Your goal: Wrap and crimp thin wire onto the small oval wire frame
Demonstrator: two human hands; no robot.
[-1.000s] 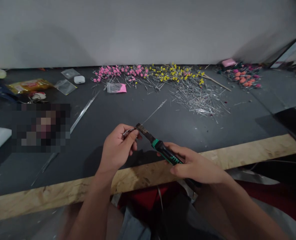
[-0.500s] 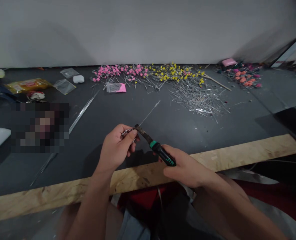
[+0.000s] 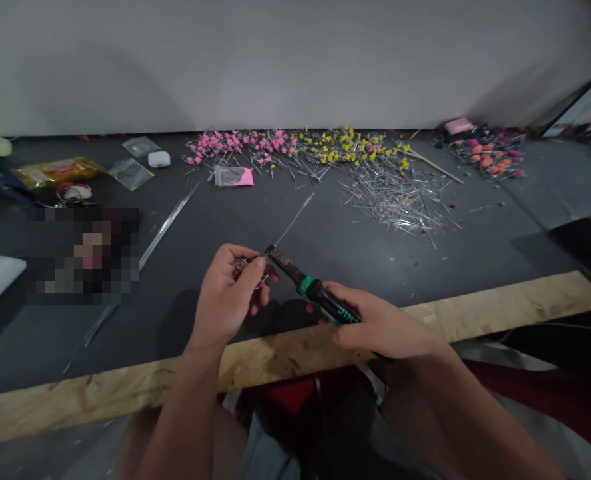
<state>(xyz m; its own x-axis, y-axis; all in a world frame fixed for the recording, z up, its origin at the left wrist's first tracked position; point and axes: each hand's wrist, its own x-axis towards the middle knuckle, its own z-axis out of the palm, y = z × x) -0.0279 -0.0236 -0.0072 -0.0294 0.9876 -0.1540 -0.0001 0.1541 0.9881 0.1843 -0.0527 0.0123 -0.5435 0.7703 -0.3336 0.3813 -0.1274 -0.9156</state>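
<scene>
My left hand (image 3: 228, 293) is closed, with its thumb and fingers pinching a thin metal wire (image 3: 294, 221) and several small shiny metal pieces (image 3: 240, 268) curled in the palm. The wire slants up and away over the dark table, with small twisted bits at its far end. Wrapped round black-and-green handles, my right hand (image 3: 375, 323) grips a pair of pliers (image 3: 302, 283). The dark jaws meet the near end of the wire beside my left fingertips. How firmly they bite on it cannot be made out.
Along the wall lie pink-headed wires (image 3: 225, 142), yellow-headed wires (image 3: 345, 147) and a heap of bare wires (image 3: 400, 203). A small bag (image 3: 232, 176) holds something pink. Long wires (image 3: 168, 223) lie left, a phone (image 3: 582, 240) right. A wooden strip (image 3: 275, 350) edges the table.
The pliers and my right hand have shifted slightly, with the jaws a little further left at my left fingertips. The wire has moved slightly left and up with them.
</scene>
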